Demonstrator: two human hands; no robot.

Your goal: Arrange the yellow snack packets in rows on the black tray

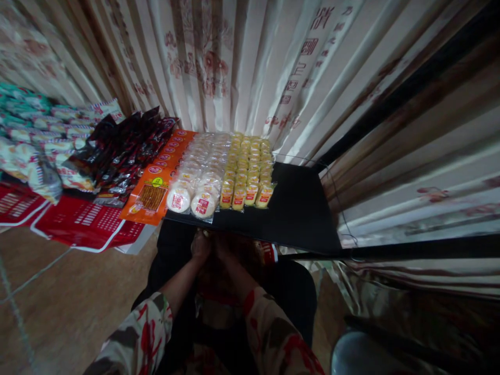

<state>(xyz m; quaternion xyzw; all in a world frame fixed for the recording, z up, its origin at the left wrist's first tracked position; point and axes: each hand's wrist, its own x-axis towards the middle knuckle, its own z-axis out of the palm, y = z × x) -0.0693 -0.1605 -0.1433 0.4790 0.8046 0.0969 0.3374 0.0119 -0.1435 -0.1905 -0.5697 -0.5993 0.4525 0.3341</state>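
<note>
Huddling our left hand [201,245] and right hand [223,249] together in shadow below the edge, we cannot tell whether either grips anything. Just beyond them, round cake packets [192,200] lie at the front, yellow snack packets [250,194] beside them rightward, on the black desk [299,213].

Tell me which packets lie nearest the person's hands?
The round white cakes with red labels: their front pair sits at the table edge just above the left hand; yellow packs and orange packets flank them.
</note>
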